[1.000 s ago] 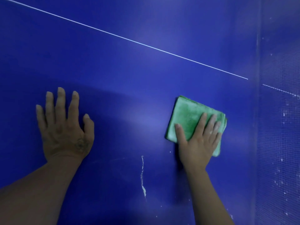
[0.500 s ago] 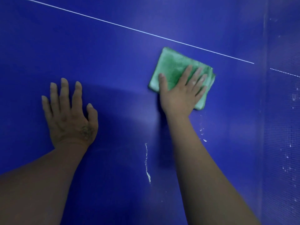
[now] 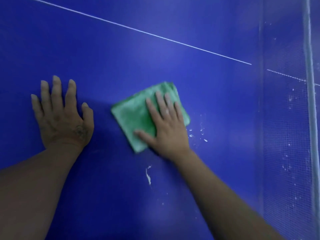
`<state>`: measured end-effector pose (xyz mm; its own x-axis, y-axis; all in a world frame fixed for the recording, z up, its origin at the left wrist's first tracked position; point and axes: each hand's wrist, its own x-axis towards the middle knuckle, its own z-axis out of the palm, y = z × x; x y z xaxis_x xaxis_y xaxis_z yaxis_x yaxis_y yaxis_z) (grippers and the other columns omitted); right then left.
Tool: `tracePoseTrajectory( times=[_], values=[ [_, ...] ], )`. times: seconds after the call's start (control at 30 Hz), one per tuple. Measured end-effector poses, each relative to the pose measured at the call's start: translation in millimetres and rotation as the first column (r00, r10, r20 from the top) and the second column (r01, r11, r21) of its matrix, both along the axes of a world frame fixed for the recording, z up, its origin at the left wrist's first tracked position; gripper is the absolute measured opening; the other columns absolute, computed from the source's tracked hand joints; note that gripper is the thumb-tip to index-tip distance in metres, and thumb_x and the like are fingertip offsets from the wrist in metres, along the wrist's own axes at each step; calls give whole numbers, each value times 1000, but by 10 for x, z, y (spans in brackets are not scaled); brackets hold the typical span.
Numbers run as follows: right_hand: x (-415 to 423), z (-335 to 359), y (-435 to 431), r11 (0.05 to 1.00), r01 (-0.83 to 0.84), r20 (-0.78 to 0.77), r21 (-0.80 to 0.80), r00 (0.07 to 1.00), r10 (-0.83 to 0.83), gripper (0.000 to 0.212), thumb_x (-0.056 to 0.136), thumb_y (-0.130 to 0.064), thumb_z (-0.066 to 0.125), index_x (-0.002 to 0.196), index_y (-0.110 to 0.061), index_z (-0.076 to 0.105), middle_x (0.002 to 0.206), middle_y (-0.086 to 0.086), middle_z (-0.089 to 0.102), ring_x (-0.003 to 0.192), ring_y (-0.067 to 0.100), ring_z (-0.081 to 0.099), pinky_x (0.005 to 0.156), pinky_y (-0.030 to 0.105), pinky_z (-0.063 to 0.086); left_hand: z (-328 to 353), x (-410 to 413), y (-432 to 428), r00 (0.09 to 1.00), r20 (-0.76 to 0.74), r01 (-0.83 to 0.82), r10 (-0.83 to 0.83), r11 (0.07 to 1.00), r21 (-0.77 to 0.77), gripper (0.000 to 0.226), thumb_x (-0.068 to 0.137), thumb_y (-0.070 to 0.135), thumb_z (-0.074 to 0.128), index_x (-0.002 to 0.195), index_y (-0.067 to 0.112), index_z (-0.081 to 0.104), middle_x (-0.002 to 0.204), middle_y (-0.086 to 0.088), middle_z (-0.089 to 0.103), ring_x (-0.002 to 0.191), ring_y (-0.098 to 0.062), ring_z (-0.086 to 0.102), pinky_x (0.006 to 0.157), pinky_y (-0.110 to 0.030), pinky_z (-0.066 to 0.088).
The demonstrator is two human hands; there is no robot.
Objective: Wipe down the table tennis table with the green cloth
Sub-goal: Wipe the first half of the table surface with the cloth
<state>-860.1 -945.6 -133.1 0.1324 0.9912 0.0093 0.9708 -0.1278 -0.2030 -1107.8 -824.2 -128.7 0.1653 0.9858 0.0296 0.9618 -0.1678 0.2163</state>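
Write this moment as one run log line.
step wipe; right hand flat on green cloth; left hand flat on table; white specks right of cloth

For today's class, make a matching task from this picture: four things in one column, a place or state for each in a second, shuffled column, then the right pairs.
Column A
1. left hand
2. right hand
3. green cloth
4. white line

Column B
a. folded, lying partly under a hand
b. flat on the bare blue table, holding nothing
c. thin, slanting across beyond both hands
d. pressing down with straight fingers on fabric

Pairs: 1-b, 2-d, 3-a, 4-c
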Motion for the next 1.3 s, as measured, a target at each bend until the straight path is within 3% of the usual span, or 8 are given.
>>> tracePoseTrajectory(
  times=[0.2,0.4,0.57,0.73,0.87,1.1,1.3],
  values=[
    [838,54,551,964,251,-1,-87,968,-252,93,99,-81,41,174,-31,19,183,2,8,169,25,4,136,52,2,-55,-30,-10,999,-31,19,-18,999,49,68,109,46,32,170,19,24,180,-12,14,167,-36,7,135,-59,3],
    [612,76,-230,860,503,61,-87,864,-499,85,101,-78,28,174,-35,19,183,2,7,169,34,0,134,59,2,-50,-51,-60,1000,-21,23,-22,999,48,67,112,46,32,172,19,21,181,-11,12,168,-35,6,135,-58,2],
    [-12,50,-1095,857,508,65,-83,861,-504,80,104,-74,36,173,-35,25,183,3,10,168,40,2,133,64,5,-19,-215,-329,999,-5,44,-44,999,-18,67,115,52,26,173,22,16,182,-8,8,168,-33,3,135,-57,2],
    [-342,34,-1576,866,492,83,-89,870,-486,79,106,-71,43,172,-31,28,183,5,8,168,40,1,132,66,8,141,-373,-1134,1000,-17,5,-6,996,-92,71,113,55,20,174,21,15,183,-9,4,169,-33,-2,136,-56,-1],
    [-195,27,-1291,854,511,50,-103,860,-508,79,104,-74,36,172,-36,25,183,3,6,168,39,-2,133,65,3,121,-470,-1511,997,-60,-56,47,987,-154,73,111,60,16,175,26,12,183,-3,-2,169,-26,-8,136,-55,-1],
    [319,-29,-108,807,576,-43,-129,810,-585,80,104,-76,36,173,-41,16,183,1,-1,168,39,-9,132,62,-9,14,-500,-1520,992,-88,-103,94,989,-106,69,111,59,21,174,30,16,183,2,0,169,-19,-8,136,-48,-4],
    [13,-48,18,887,455,2,-80,890,-456,80,105,-75,26,174,-37,16,183,6,1,167,45,-5,132,65,-3,34,-460,-1520,989,-107,-110,98,988,-112,68,111,57,22,174,33,15,183,3,1,169,-20,-6,137,-47,-3]
  ],
)
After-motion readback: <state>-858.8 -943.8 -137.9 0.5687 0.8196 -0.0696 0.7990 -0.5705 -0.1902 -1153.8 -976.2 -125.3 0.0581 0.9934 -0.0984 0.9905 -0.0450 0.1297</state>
